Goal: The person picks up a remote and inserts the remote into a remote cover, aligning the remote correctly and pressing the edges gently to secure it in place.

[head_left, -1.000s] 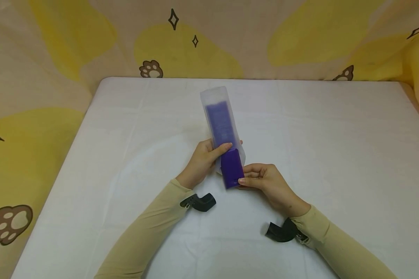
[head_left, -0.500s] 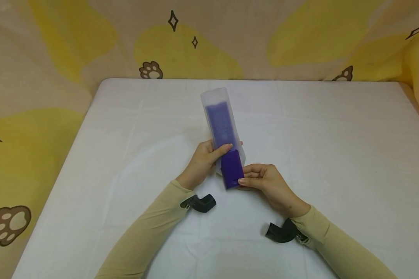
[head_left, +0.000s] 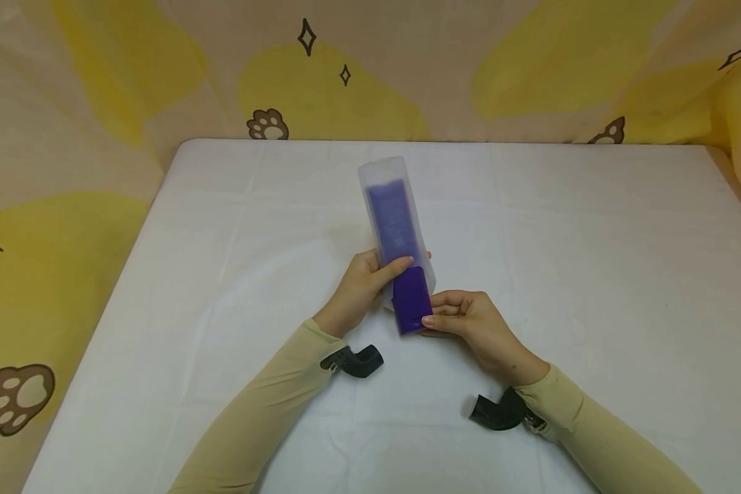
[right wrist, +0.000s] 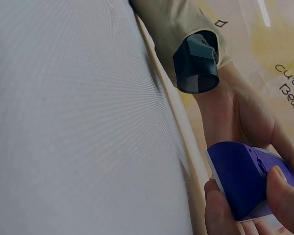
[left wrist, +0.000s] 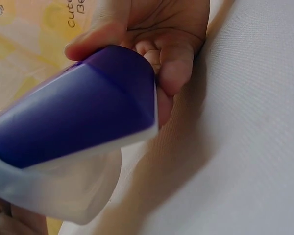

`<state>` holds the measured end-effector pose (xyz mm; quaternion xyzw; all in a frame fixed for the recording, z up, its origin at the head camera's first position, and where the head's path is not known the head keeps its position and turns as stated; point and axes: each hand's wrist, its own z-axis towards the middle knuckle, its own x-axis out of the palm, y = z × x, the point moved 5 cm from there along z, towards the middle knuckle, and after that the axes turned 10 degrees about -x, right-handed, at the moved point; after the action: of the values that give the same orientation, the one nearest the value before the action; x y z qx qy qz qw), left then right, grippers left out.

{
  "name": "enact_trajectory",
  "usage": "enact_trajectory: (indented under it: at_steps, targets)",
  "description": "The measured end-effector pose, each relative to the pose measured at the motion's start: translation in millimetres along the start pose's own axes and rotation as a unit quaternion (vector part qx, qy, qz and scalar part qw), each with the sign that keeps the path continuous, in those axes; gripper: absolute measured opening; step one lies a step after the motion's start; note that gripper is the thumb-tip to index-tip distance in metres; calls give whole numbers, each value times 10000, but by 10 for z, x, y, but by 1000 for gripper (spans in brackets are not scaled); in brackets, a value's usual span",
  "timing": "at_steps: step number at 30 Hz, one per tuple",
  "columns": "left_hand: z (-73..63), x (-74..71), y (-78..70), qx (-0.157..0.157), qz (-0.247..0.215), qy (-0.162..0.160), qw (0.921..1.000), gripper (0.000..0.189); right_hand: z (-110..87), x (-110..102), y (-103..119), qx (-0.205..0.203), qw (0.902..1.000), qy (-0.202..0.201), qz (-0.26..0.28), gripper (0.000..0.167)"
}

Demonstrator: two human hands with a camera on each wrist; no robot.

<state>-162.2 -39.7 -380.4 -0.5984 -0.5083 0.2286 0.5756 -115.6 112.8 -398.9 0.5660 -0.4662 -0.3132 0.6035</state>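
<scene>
Purple plastic with a smooth, slightly glossy face and a white lower edge shows bare at the near end of a long case (head_left: 412, 302), its far stretch looking hazy blue through a translucent sleeve (head_left: 398, 219). Held aslant over the white tabletop (head_left: 562, 240), it sits between my two hands: my left hand (head_left: 359, 285) grips sleeve and case, thumb on top, while my right hand (head_left: 477, 326) pinches the bare end's corner. Compared with a second ago, the sleeve's far tip stands slightly farther right; my right hand stays put.
</scene>
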Motion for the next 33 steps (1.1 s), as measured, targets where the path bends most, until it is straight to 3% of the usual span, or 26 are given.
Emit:
enact_trajectory:
  at_steps: [24, 33]
  targets:
    - [-1, 6, 12, -22, 6, 279, 9996, 37, 5, -8, -7, -63, 9999, -56, 102, 29]
    - [-4, 6, 10, -72, 34, 240, 9997, 37, -4, -3, 11, -41, 9999, -57, 88, 31]
